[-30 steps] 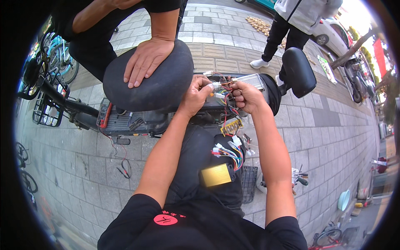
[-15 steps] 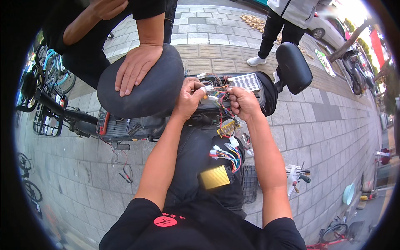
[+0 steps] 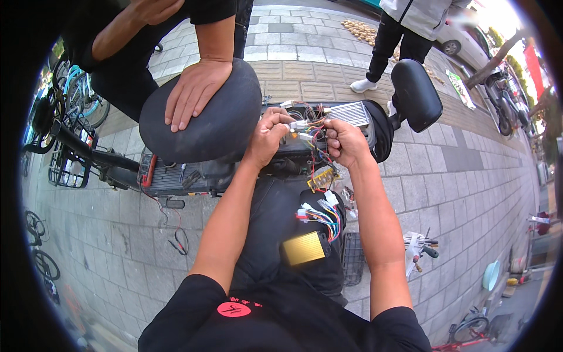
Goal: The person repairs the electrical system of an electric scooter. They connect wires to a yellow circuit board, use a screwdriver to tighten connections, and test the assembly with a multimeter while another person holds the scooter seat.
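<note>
Over the opened body of an electric scooter, my left hand (image 3: 268, 139) is closed, its thumb and fingertips at a white plug connector (image 3: 299, 125). My right hand (image 3: 347, 142) is closed too, pinching thin coloured wires (image 3: 319, 123) on the connector's right side. Behind them, a silver finned controller box (image 3: 349, 115) sits in the scooter body among tangled wires and other plugs. A gold finned controller box (image 3: 305, 249) rests on my lap, its bundle of coloured leads (image 3: 329, 218) ending in white and red plugs.
Another person's hand (image 3: 199, 91) presses on the black seat (image 3: 237, 111). A black padded backrest (image 3: 415, 97) stands at the right. A red multimeter (image 3: 146, 171) lies on the footboard, its leads hanging down. Screwdrivers (image 3: 430, 252) and a black crate (image 3: 353, 258) are on the paving.
My right hand has shifted slightly to the right, and its fingers are curled more. My left hand stays at the white connector. The whole view has moved a little.
</note>
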Demonstrator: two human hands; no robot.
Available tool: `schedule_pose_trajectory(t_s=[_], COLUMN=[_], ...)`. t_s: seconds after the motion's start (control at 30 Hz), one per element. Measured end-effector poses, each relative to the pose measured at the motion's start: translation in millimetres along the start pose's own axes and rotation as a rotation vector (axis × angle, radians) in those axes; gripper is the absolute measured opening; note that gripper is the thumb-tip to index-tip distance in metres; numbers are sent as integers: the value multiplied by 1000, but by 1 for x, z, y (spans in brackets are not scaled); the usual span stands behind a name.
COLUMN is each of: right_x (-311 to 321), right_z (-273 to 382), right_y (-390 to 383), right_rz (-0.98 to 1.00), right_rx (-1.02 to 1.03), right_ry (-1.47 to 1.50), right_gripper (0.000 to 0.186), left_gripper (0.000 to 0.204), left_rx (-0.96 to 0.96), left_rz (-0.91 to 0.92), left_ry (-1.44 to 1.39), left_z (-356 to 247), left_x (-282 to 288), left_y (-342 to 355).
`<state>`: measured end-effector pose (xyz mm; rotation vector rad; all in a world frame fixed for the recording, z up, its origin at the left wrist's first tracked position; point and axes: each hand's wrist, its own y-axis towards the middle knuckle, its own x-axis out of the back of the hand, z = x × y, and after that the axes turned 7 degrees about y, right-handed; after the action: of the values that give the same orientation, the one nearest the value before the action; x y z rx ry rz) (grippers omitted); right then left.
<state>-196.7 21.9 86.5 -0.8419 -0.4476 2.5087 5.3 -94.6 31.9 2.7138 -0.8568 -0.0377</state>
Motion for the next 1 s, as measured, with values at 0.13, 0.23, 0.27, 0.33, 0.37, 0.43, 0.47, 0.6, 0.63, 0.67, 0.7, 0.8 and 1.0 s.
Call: schedule_pose_trajectory(t_s=[0.13, 0.23, 0.27, 0.33, 0.37, 0.43, 0.47, 0.6, 0.63, 0.67, 0.7, 0.8, 1.0], right_x=[10, 10, 10, 10, 10, 8, 6, 7, 7, 7, 7, 7, 13], right_z=[1, -1, -1, 0, 1, 1, 1, 0, 0, 1, 1, 0, -2], right_y=[14, 13, 13, 12, 11, 9, 8, 9, 9, 8, 8, 9, 12], right_rz=[40, 65, 74, 57, 46, 42, 40, 29, 23, 17, 11, 28, 40], right_rx=[-38, -45, -45, -36, -32, -32, -31, -13, -13, -13, -12, -13, -5], right_ry=[14, 54, 65, 61, 60, 34, 21, 21, 17, 14, 10, 34, 49], right_gripper=[10, 10, 10, 9, 9, 9, 9, 12, 12, 12, 11, 11, 13], left_gripper=[35, 34, 35, 35, 35, 34, 33, 29, 28, 27, 26, 25, 25], left_rx=[-22, -86, -57, 3, 12, 27, 19, -45, -67, -54, -41, -26, -33], left_rz=[107, 117, 110, 101, 101, 104, 93, 75, 77, 80, 83, 80, 116], left_ry=[5, 51, 30, -11, -8, -1, -7, 9, 22, 21, 19, 7, -13], left_z=[-5, -7, -9, -12, -11, -8, -6, -9, -12, -13, -15, -15, -7], left_x=[2, 3, 3, 1, 1, 2, 3, 0, -1, -2, -3, -2, 2], left_y=[4, 1, 1, 0, 0, 1, 2, 1, -1, -2, -2, -2, 1])
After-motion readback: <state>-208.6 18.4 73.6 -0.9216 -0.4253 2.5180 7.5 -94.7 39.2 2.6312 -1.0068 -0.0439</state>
